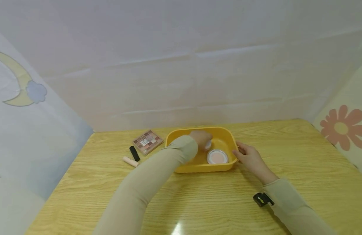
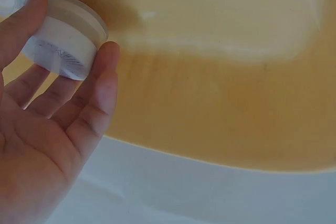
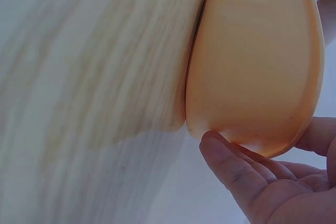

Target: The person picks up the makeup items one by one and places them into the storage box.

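Note:
My left hand reaches into a yellow plastic basin. Between its thumb and fingers it pinches a small round cosmetic jar with a clear top and a white lower part, tilted over the basin floor. Close to that jar, a round compact with a pale pink centre and clear rim lies flat in the basin. At the basin's right end my right hand holds the wall, thumb at the rim and fingers against the outside, as the right wrist view shows.
Left of the basin lie an eyeshadow palette, a short black tube and a pale pink tube, the last partly hidden by the left sleeve. The wooden table meets a pale cloth backdrop behind the basin.

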A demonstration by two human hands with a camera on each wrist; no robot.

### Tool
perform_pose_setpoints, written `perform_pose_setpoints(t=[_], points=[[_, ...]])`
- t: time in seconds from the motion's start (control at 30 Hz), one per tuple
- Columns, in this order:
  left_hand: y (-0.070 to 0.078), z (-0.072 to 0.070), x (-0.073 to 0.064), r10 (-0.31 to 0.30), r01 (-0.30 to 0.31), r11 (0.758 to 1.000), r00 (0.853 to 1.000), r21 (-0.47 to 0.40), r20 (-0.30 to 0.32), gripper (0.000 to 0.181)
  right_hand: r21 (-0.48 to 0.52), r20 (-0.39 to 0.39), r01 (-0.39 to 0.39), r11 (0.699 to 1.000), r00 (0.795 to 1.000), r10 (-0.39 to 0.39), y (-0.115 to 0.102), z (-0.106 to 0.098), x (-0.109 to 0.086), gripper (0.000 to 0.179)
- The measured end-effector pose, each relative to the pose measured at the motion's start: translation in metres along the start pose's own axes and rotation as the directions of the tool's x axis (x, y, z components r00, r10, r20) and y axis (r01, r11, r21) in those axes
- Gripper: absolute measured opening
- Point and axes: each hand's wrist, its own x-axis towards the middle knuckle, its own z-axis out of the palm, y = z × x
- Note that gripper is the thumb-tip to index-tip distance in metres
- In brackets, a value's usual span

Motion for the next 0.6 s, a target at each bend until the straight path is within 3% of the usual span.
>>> perform_pose_setpoints(t=[0.3, 0.6], points=[[0.008, -0.002, -0.001, 0.001, -0.003, 0.997, 1.0, 0.071, 0.027, 0.039, -0.002, -0.007, 0.007, 1.0, 1.0, -0.007, -0.001, 0.001, 0.0, 0.053], [0.015, -0.003, 0.0, -0.034, 0.029, 0.997, 0.998, 0.075, 0.055, 0.041, 0.001, -0.013, 0.005, 1.0, 1.0, -0.005, 0.0, 0.001, -0.001, 0.053]])
